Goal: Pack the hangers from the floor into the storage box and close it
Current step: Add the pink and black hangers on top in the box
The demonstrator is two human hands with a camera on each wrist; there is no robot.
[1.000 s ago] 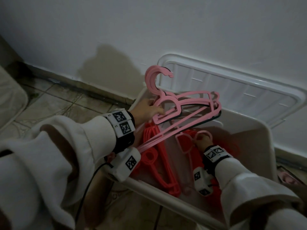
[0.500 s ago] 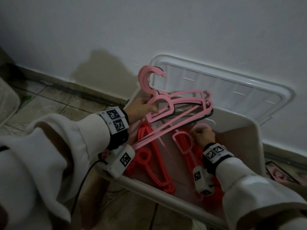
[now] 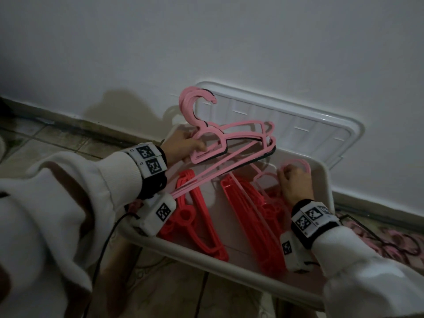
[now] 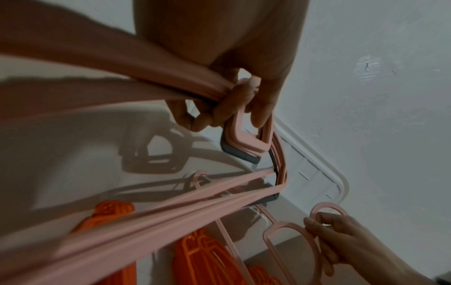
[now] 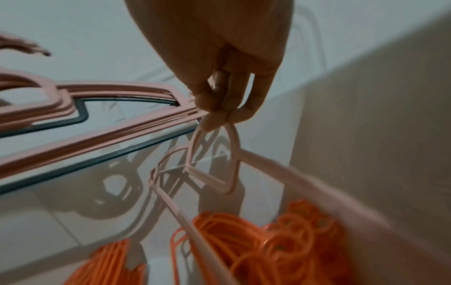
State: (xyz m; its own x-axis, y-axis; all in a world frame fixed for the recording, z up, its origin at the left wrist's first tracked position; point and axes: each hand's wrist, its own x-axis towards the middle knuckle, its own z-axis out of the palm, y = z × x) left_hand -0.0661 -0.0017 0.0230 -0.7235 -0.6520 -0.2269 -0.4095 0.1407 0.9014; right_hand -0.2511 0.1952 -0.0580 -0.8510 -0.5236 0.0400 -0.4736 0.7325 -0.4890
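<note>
Looking down from the head view, the left hand (image 3: 183, 146) grips a stack of pink hangers (image 3: 231, 143) by the neck just below the hooks, holding it tilted over the open storage box (image 3: 206, 255). The right hand (image 3: 294, 184) is down inside the box, fingers curled round the hook of a single pale pink hanger (image 3: 263, 180) that lies on the red hangers (image 3: 202, 216) already packed. The lid (image 3: 298, 125) leans against the wall behind, so closing is not yet done. The wrist bands carry square black-and-white coded markers; no readable words show.

From the left wrist view, the fingers (image 4: 234, 100) wrap the bundled necks of the pink stack (image 4: 246, 140), with one dark grey hanger (image 4: 240, 154) at its underside. These look like thin, light, stiff plastic, smooth enough to fan apart, so I judge a firm hold at the neck keeps the bundle together best. The other hand (image 4: 341, 237) shows lower right on the pale hanger (image 4: 288, 237).

From the right wrist view, the fingertips (image 5: 219, 111) pinch the top of the pale hanger's hook (image 5: 214, 154) above orange-red hangers (image 5: 280, 241). Hooks will probably snag on one another, so lowering flat seems wise. No brand or label is legible.
</note>
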